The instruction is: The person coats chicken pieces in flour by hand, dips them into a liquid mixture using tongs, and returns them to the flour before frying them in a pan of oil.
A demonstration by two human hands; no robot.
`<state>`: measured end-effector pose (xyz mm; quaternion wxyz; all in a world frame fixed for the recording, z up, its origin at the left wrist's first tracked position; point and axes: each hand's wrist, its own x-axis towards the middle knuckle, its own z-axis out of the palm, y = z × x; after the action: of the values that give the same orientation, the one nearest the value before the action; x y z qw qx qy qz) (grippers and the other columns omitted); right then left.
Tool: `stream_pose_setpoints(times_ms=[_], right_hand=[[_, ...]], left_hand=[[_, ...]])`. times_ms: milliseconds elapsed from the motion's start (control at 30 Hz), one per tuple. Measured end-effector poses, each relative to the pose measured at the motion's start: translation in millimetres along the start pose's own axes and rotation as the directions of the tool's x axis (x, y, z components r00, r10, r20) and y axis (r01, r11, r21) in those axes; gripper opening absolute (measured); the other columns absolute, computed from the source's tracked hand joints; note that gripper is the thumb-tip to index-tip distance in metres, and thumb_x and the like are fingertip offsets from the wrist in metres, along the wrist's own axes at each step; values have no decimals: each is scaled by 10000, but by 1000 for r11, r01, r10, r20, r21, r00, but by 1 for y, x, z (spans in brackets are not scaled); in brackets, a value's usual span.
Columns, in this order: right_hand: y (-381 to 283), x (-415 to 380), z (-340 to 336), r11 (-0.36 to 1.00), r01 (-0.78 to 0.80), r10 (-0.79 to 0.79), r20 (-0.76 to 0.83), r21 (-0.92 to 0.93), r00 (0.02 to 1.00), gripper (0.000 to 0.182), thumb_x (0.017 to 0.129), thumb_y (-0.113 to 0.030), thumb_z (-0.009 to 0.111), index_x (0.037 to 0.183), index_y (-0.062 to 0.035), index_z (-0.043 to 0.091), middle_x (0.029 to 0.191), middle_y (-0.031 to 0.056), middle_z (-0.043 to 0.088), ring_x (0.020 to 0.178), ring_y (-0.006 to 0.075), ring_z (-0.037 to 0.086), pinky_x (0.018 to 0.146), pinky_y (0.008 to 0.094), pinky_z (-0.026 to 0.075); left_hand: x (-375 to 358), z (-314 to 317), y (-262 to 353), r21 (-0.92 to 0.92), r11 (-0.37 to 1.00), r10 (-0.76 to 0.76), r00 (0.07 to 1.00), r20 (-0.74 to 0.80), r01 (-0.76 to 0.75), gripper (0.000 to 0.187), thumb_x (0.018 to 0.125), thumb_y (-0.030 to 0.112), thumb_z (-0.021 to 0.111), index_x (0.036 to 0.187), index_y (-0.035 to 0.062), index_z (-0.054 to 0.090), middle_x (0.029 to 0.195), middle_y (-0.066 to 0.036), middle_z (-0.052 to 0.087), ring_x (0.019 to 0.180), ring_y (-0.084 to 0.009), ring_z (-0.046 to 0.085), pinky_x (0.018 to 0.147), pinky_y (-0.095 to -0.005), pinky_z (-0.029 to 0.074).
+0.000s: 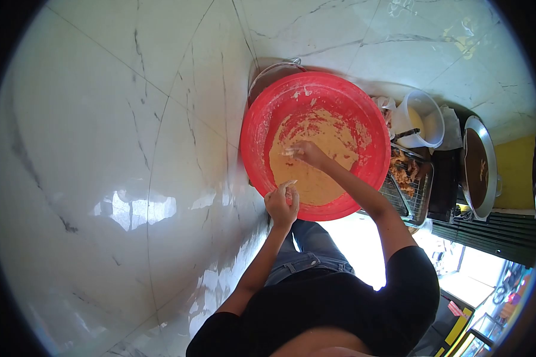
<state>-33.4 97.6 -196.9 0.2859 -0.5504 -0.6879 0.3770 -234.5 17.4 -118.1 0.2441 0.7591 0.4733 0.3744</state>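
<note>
A large red basin (pixel 255 128) stands in front of me, with pale tan flour-like powder (pixel 315 187) spread over its bottom and smeared up its wall. Over the middle of the powder is my right hand (pixel 307 153), its fingers drawn together and whitish matter on the tips. Whether they pinch something or are only coated, I cannot make out. My left hand (pixel 281 204) is at the basin's near left rim, fingers curved with a gap to the thumb. Powder coats those fingertips too, and no object shows in that hand.
Right of the basin, fried pieces (pixel 404 172) lie on a wire rack (pixel 420 199). Behind them is a white plastic bucket (pixel 436 128) with pale contents. Farther right stands a wide pan (pixel 488 157) of brown liquid. Marbled tiled walls (pixel 161 119) border the left and back.
</note>
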Motion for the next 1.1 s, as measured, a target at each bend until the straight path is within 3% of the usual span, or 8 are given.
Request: stream_pose_setpoints(times_ms=[133, 233, 433, 633, 833, 933, 1033, 1100], right_hand=[[6, -25, 2, 947, 131, -102, 112, -293, 989, 329, 679, -60, 679, 1006, -83, 642, 1074, 131, 584, 1023, 300, 536, 854, 377, 449], [13, -27, -3, 933, -108, 63, -139, -343, 988, 292, 680, -105, 691, 968, -88, 642, 964, 121, 573, 973, 291, 529, 828, 391, 440], [16, -1, 23, 927, -186, 82, -307, -325, 948, 445, 582, -267, 779, 951, -82, 612, 940, 152, 487, 922, 337, 478, 793, 432, 399], [-7, 10, 37, 818, -256, 177, -199, -515, 964, 563, 524, -278, 803, 973, -44, 558, 1010, 154, 496, 1019, 341, 442, 894, 490, 309], [7, 5, 42, 884, 19, -73, -96, -468, 993, 607, 490, -226, 820, 1016, -76, 558, 1000, 119, 575, 1090, 283, 451, 983, 489, 236], [11, 4, 46, 922, -88, 58, -90, -376, 994, 666, 495, -205, 815, 1085, -87, 530, 1014, 107, 572, 1068, 300, 462, 983, 498, 231], [8, 3, 44, 912, -188, 181, -55, -365, 982, 575, 529, -244, 794, 1037, -85, 576, 990, 95, 581, 1068, 307, 459, 971, 517, 241], [5, 4, 45, 845, -186, 218, 6, -501, 976, 483, 547, -288, 779, 953, -86, 615, 944, 97, 590, 1044, 300, 463, 960, 533, 239]], left_hand=[[1, 0, -1, -3, 1000, 10, 1000, -1, -10, 195, 793, 139, 582, 981, 124, 631, 719, 14, 611, 619, -131, 557, 686, -290, 345], [1, 0, 0, -9, 1000, 22, 1000, -11, -22, 193, 790, 134, 585, 976, 119, 632, 727, 13, 614, 618, -134, 556, 680, -292, 344], [2, 0, 2, -2, 1000, 27, 1000, -14, -27, 187, 785, 131, 585, 964, 124, 637, 721, 11, 615, 617, -137, 556, 674, -294, 342], [1, 0, 1, -6, 1000, 6, 1000, -1, -6, 192, 780, 135, 585, 964, 131, 639, 722, 13, 619, 620, -137, 563, 673, -296, 342], [2, 1, 2, -8, 1000, 23, 1000, -13, -23, 190, 779, 133, 583, 961, 130, 639, 736, 10, 624, 625, -142, 565, 677, -299, 344], [2, 0, 3, -13, 999, 29, 1000, -11, -29, 183, 783, 138, 583, 957, 128, 639, 740, 7, 625, 628, -145, 565, 678, -302, 344], [2, -1, 3, -8, 1000, 23, 1000, 6, -23, 172, 786, 144, 585, 947, 126, 642, 741, 4, 626, 633, -146, 564, 680, -304, 343], [2, -1, 1, 3, 1000, 14, 999, 29, -14, 163, 788, 148, 587, 939, 125, 644, 740, 3, 626, 635, -147, 564, 682, -305, 342]])
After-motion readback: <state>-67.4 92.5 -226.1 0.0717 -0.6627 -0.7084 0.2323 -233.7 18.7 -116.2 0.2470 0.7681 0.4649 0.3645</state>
